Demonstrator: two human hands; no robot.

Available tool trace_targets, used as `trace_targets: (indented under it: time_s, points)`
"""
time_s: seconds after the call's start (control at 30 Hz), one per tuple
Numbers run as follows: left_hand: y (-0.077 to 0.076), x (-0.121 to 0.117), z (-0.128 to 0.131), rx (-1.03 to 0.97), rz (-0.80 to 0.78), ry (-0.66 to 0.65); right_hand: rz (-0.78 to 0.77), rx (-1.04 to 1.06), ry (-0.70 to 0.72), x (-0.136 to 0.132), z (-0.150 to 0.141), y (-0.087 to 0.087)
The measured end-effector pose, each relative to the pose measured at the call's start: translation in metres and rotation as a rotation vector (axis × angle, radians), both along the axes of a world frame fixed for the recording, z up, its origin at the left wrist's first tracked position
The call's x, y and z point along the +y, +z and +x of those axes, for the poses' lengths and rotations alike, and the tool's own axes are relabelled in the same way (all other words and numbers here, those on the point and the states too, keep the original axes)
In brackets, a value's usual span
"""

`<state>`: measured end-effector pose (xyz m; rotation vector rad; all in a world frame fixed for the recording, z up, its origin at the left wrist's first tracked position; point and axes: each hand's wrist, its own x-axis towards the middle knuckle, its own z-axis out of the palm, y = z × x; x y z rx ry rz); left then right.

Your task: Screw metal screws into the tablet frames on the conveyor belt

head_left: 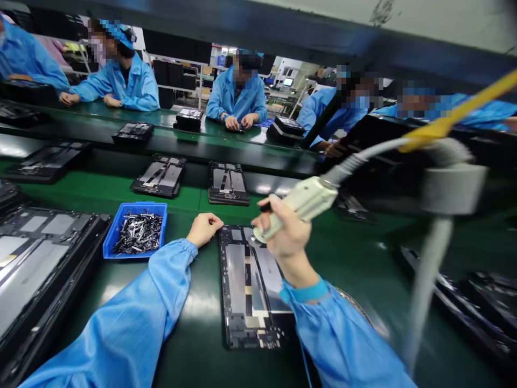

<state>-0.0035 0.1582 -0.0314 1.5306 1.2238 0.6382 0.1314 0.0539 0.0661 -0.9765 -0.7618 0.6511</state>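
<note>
Head view: looking down a green conveyor tabletop [189,337], with both blue-sleeved forearms reaching forward.

Right grip: the right hand [288,229] is pressed closed around the cream electric screwdriver [297,209], its fingers wrapped about the body, with the bit end angled down and to the left.

Left grip: the left hand [204,229] rests on the tabletop with its fingers curled; whether it pinches something small cannot be told from this view.

Tablet frame: the black-and-silver tablet frame [239,283] lies flat on the tabletop, directly ahead of the person, between the two hands, its long axis running away from the body.

Key relation: the screwdriver's bit end sits over the frame's far end, and the right hand is above that end; the left hand is just beside the same end, off its left edge. The bit's tip is too hidden to place exactly.

Nearby: a blue tray [121,229] of steel screws [137,233] sits left of the left hand. A grey cable [363,153] rises from the screwdriver towards a yellow arm [444,121].

Beyond: more frames [159,175] lie farther along, and blue-coated co-workers [238,91] sit across the line.
</note>
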Motion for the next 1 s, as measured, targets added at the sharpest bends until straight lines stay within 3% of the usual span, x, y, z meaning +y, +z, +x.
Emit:
trace_targets:
  time_s: [0.13,0.27,0.47,0.77,0.9,1.0]
  points:
    - [-0.004,0.004,0.002,0.018,-0.056,-0.024,-0.023,-0.032,0.005,0.049,-0.022,-0.011]
    - [-0.009,0.008,0.005,0.033,-0.090,-0.029,-0.042,-0.039,-0.021,0.073,-0.032,-0.025]
    - [-0.016,0.008,0.007,0.028,-0.082,-0.004,-0.050,-0.014,-0.014,0.080,-0.033,-0.038]
    - [-0.013,0.007,0.007,0.040,-0.086,0.010,-0.079,-0.042,0.033,0.081,-0.036,-0.044]
    - [-0.009,0.008,0.003,0.059,-0.054,-0.008,-0.052,0.016,0.000,0.080,-0.041,-0.036]
    - [0.003,0.012,0.000,0.084,0.031,-0.030,0.046,0.034,-0.034,0.072,-0.042,-0.011]
